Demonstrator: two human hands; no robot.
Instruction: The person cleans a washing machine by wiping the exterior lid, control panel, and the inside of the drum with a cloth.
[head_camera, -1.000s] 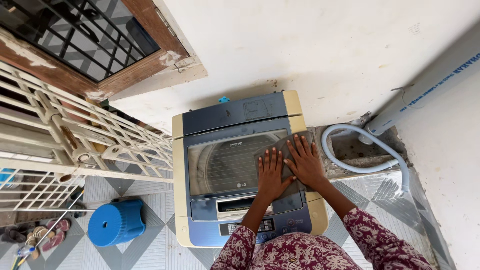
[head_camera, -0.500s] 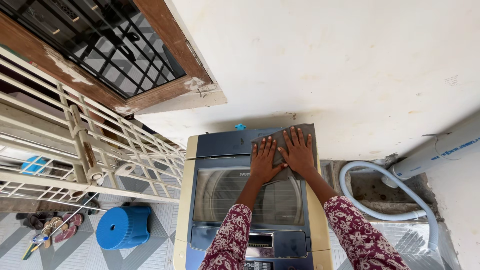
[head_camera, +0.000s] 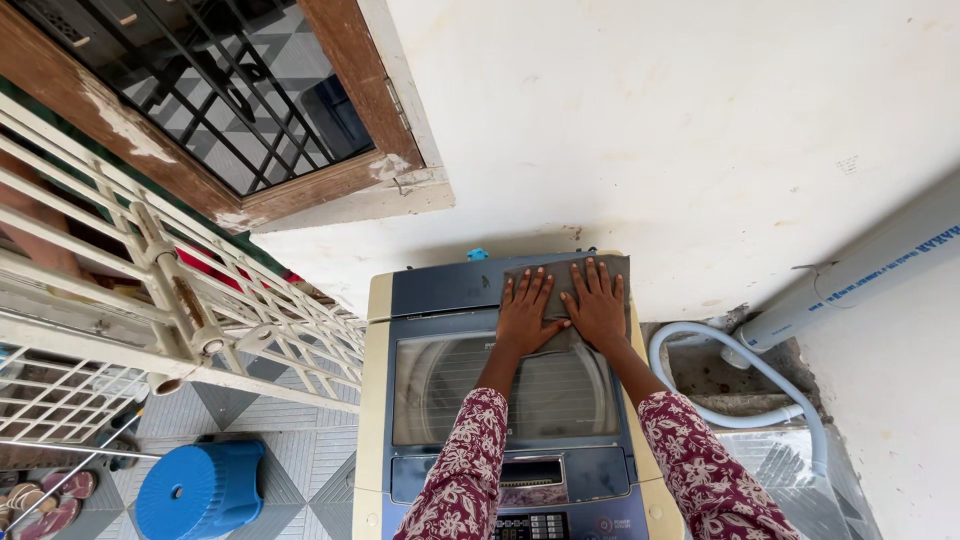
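A top-loading washing machine (head_camera: 440, 290) in blue and cream stands against a white wall, its clear lid shut. A grey cloth (head_camera: 565, 280) lies flat on the back right part of its top. My left hand (head_camera: 525, 315) and my right hand (head_camera: 598, 305) press side by side on the cloth, palms down and fingers spread toward the wall. Both arms wear dark red floral sleeves.
A cream metal grille gate (head_camera: 150, 310) stands to the left under a wooden barred window (head_camera: 230, 90). A blue plastic stool (head_camera: 200, 490) sits on the tiled floor. A white drain hose (head_camera: 735, 400) and a grey pipe (head_camera: 860, 270) lie to the right.
Both hands slid the cloth from the lid's right side up to the machine's back panel, where they now hold nearly still. The camera view shifted slightly.
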